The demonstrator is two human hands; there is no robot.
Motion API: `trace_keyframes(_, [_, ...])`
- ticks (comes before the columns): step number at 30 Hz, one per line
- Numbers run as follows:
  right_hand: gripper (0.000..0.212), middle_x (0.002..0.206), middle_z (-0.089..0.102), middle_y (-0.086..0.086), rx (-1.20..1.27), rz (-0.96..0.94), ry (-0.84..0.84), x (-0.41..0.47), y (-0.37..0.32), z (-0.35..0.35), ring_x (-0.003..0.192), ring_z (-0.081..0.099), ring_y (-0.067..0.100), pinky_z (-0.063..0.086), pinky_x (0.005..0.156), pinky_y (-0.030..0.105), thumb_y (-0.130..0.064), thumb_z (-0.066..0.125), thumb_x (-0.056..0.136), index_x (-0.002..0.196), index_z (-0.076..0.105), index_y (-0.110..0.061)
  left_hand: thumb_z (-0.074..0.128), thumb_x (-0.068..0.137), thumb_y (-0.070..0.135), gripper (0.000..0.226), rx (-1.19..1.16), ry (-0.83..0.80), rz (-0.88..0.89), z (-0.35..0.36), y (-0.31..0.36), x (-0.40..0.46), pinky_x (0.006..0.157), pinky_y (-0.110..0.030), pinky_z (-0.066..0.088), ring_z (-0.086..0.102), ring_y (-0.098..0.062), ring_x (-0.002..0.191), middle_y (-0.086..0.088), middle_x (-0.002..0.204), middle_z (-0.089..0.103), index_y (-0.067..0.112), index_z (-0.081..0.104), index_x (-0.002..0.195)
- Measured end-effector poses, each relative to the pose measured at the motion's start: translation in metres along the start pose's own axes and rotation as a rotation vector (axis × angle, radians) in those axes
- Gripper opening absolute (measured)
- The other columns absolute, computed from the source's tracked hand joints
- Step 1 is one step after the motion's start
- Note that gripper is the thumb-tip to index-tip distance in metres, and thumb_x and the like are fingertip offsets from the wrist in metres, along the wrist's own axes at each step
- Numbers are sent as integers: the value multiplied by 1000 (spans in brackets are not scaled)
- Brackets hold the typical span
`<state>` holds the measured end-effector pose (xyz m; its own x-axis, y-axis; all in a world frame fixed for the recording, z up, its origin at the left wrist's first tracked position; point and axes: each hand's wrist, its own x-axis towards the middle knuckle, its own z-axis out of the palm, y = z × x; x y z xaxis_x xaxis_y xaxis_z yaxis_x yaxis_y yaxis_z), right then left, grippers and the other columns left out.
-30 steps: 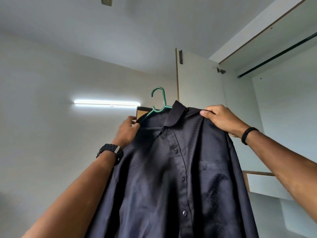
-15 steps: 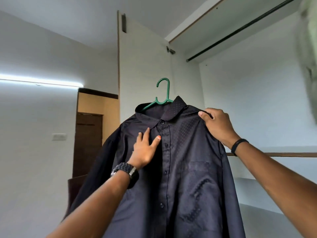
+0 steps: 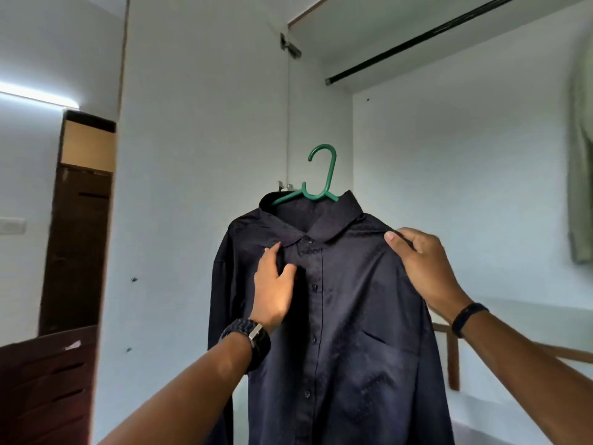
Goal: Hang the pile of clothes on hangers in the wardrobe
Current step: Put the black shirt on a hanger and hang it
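Observation:
A dark navy button-up shirt [image 3: 346, 316] hangs on a green plastic hanger [image 3: 321, 184], held up in front of the open wardrobe. My right hand [image 3: 423, 268] grips the shirt's right shoulder, and the hanger arm underneath is hidden by cloth. My left hand [image 3: 272, 284] lies flat on the shirt's chest just below the collar, fingers straight. The hanger's hook is free in the air, well below the black wardrobe rail [image 3: 417, 43] at the upper right.
A pale green garment [image 3: 582, 155] hangs at the right edge inside the wardrobe. The open wardrobe door [image 3: 199, 155] stands left of the shirt. A wooden shelf edge [image 3: 455, 358] shows behind my right arm. A dark brown chair [image 3: 48, 380] stands at lower left.
The view has swung right toward the wardrobe interior. My left hand left the shirt's left shoulder and now lies flat on the chest. My right hand kept its grip.

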<state>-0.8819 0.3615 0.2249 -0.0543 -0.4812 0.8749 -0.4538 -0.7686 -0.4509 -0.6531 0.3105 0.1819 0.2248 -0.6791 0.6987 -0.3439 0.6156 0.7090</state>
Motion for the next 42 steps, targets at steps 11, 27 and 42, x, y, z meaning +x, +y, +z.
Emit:
trace_keyframes(11, [11,88,63,7,-30,266,-285,198,-53,-140,81,57,19,44,74,30,-7,52,96,94,61,-2,49,92,-10,28,-992,57,-672,73,168,177,71,-36,57,57,-21,70,-12,84,56,-5,49,120])
trace_keyframes(27, [30,98,72,3,-663,284,-166,310,-99,-264,97,68,21,53,91,37,-5,69,84,105,65,-26,32,88,-22,47,-1187,-282,-694,230,288,277,90,-56,47,57,-24,81,-10,77,51,-6,42,131])
trace_keyframes(42, [28,86,70,8,-657,260,110,414,3,-350,76,65,24,52,74,33,-23,51,99,82,64,-5,50,92,-7,26,-1293,-254,-533,445,334,362,58,-31,59,64,-28,78,-16,110,60,-8,54,118])
